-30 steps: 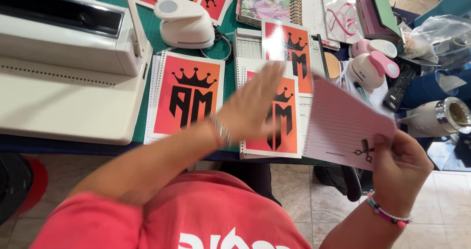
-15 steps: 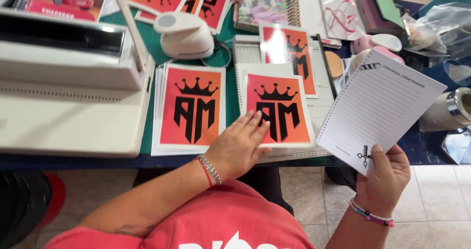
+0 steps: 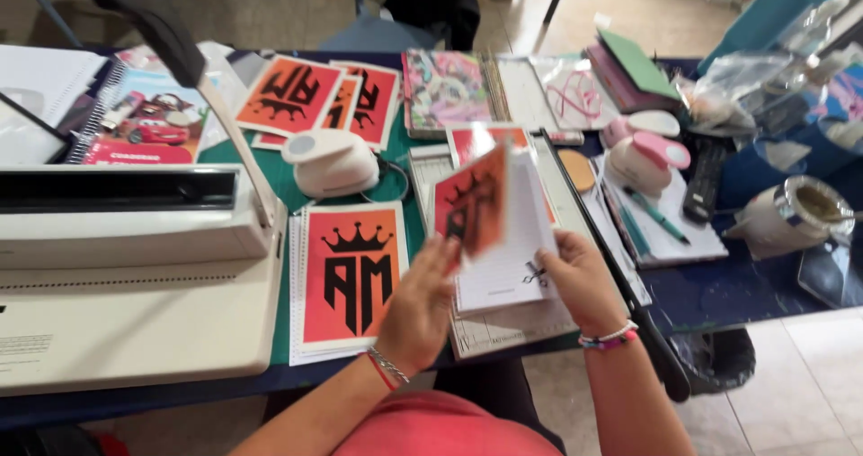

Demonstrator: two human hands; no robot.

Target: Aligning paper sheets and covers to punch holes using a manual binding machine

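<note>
While both hands are gripping a stack just right of centre, the left hand [image 3: 422,308] is closing on its orange crowned cover [image 3: 472,206] and the right hand [image 3: 582,281] is pinching lined sheets [image 3: 512,258], apparently squaring them, with aligned edges needed next, beyond which a white corner punch [image 3: 331,161] is sitting.

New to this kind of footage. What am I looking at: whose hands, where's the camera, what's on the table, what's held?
There is no robot here. The single view comes from a camera worn on a person's head, looking down at their own two bare hands over a cluttered work table.

The left hand and the right hand together hold a small stack: an orange cover with a black crown design in front of lined white pages.

On the table, to the left, sits a white binding machine with a long lever. Beside it lies another orange cover on a stack of pages. Behind that is a white paper punch, with more orange covers further back.
</note>
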